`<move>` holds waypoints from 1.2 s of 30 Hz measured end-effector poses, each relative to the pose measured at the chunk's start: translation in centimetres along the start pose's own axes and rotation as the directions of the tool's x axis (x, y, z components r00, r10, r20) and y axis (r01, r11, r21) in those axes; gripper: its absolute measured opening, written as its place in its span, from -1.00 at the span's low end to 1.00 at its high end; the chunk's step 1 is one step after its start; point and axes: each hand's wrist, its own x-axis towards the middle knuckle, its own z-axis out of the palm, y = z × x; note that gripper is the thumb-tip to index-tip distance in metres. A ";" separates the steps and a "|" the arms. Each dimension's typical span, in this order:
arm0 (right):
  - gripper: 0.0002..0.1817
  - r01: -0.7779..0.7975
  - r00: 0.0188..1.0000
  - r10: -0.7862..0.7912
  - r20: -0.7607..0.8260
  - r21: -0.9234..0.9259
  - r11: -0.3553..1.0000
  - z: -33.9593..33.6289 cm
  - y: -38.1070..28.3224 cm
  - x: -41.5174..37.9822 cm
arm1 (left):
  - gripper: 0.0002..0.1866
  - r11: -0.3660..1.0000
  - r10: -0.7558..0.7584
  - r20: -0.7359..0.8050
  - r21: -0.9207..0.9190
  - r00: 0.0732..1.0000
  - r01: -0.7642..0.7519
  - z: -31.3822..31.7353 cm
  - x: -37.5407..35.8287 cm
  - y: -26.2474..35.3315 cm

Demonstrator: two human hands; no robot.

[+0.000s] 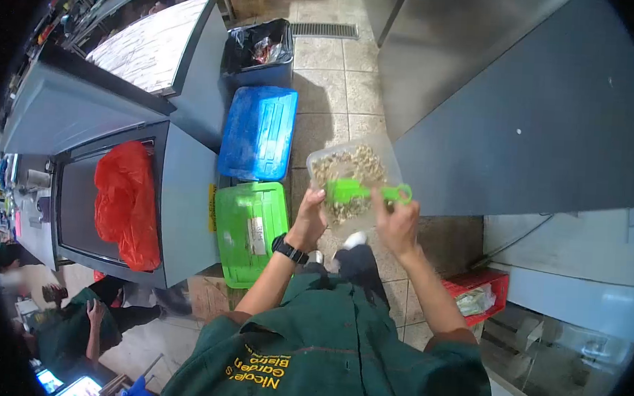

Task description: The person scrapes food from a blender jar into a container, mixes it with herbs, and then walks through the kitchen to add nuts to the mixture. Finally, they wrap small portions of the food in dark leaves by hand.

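A clear plastic container (388,161) filled with chopped, pale beige and brownish food (359,161) is in front of me, above the tiled floor. My left hand (311,216) grips its near left side, with the thumb at the rim. Over the food lies a bright green scoop (346,190) with a hole at the end of its handle. My right hand (399,221) is closed at that handle, on the container's right side. The scoop is slightly blurred, and its edge among the food cannot be made out.
Blue (259,133) and green (249,234) lidded bins stand at left, before a black-lined trash bin (264,49). A red plastic bag (128,204) lies on the cabinet. Metal doors (525,116) and a red crate (481,295) are at right. Another person (80,329) is at lower left.
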 end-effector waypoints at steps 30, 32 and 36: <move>-0.84 0.783 0.618 -0.708 0.342 -0.191 0.592 5.6 14.5 75.6 | -0.14 0.925 0.338 -0.194 -0.109 0.921 -0.363 -6.6 60.3 24.0; -0.85 0.613 0.788 -0.564 0.248 -0.227 0.757 6.3 14.5 79.3 | -0.25 0.930 0.332 -0.240 -0.076 0.912 -0.358 -8.4 64.6 26.5; -0.85 0.413 0.910 -0.402 0.098 -0.175 0.894 8.8 15.3 84.2 | -0.36 0.888 0.348 -0.434 -0.132 0.831 -0.441 -11.8 73.5 29.5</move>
